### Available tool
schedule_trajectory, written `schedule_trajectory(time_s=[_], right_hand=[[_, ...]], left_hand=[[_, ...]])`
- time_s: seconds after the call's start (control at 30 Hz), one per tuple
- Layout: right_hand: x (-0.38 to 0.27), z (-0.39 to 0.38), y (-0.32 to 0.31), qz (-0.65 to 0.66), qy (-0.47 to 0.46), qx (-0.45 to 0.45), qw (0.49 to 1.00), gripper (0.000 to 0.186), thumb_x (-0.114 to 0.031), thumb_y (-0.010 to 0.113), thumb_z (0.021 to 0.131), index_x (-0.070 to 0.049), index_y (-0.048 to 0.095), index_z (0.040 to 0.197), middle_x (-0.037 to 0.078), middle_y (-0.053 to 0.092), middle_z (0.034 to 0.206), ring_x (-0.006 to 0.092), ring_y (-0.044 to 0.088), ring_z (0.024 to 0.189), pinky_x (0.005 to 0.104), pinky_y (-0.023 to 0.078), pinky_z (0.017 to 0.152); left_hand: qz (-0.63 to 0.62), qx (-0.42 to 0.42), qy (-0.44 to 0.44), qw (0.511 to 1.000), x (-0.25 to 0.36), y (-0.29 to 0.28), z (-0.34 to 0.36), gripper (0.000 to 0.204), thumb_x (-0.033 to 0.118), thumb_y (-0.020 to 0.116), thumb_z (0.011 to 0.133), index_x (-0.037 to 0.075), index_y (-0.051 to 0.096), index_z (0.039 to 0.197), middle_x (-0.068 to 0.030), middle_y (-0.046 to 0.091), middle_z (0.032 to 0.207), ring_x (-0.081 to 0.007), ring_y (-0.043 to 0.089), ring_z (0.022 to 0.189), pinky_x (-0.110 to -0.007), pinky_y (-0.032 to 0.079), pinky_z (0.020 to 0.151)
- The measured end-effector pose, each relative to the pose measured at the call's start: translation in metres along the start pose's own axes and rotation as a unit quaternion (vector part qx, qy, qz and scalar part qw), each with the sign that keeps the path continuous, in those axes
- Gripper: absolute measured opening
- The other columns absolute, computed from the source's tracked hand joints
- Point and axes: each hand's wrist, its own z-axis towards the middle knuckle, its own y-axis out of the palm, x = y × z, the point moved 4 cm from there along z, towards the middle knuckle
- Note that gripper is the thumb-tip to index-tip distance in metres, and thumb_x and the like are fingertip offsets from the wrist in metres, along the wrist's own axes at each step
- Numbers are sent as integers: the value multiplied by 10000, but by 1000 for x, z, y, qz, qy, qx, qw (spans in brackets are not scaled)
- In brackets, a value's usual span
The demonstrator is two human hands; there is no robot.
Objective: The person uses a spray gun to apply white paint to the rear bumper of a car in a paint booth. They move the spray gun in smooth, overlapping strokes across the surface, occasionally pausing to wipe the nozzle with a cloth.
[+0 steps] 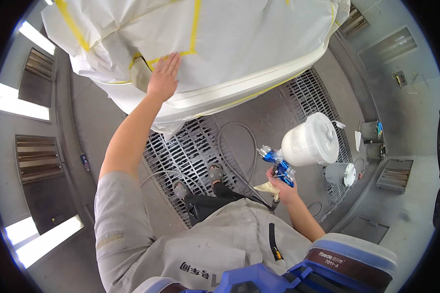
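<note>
Nearest to the camera is a respirator (264, 279) of blue hard plastic, with a rounded filter housing (349, 263), maroon and pale grey, at its right side. Behind it, a matte grey shirt (220, 229) makes soft folds.

The right hand (283, 190) is closed around the handle of a spray gun (282, 170), which is of shiny blue and silver metal. The gun is low at the right, in front of the body and above the floor. Fixed on it is a white, cloudy plastic cup (303, 142), wide and cylindrical, with a round lid (326, 136); it leans toward the right. Beside this hand hangs a piece of pale, creased material (266, 187), and a smooth dark hose (253, 146) makes a loop on the floor.

The left hand (165, 78) is open, with its fingers straight and close together. It seems to lie flat upon a white sheet (239, 34), thin and wrinkled, beside yellow tape (196, 24) in narrow strips. Under the sheet's edge runs a long white curved panel (225, 95), smooth and ridged lengthwise.

Below are a metal floor grating (195, 139) with rectangular holes, and a bucket (335, 174) with thick white stains at its mouth.
</note>
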Motion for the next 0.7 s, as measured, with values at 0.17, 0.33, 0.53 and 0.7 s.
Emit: schedule_trajectory(time_s=[0.17, 0.33, 0.53, 0.7], right_hand=[[-6, -8, -3, 1, -30, 8, 1000, 167, 19, 648, 832, -35, 643, 990, 2, 623, 886, 78, 575, 768, 246, 445, 673], [-7, -5, -2, -10, -26, -9, 1000, 137, 7, 642, 842, -38, 639, 971, -4, 618, 872, 72, 562, 756, 241, 431, 664], [-1, -1, -2, -49, 10, -29, 998, 227, -19, 631, 816, -46, 613, 1041, 4, 612, 949, 83, 551, 807, 245, 430, 714], [-2, 0, -3, -39, 0, -32, 999, 211, -14, 634, 820, -45, 624, 1028, 3, 616, 946, 83, 557, 814, 247, 437, 724]], left_hand=[[81, -39, 17, 996, -16, 11, 4, 834, 491, 489, 1011, 55, 148, 1635, -54, 114, 1721, -222, 99, 1580, -424, 62, 1290], [114, -56, 22, 992, -19, 11, -1, 834, 528, 455, 1016, 56, 155, 1634, -56, 138, 1716, -227, 103, 1579, -418, 44, 1292], [156, -64, 9, 986, -23, 11, -13, 830, 518, 468, 1010, 58, 169, 1632, -64, 161, 1710, -238, 109, 1577, -414, 36, 1295], [140, -86, -2, 986, -25, 3, -23, 839, 505, 502, 993, 53, 190, 1626, -85, 194, 1698, -250, 120, 1576, -432, 34, 1294]])
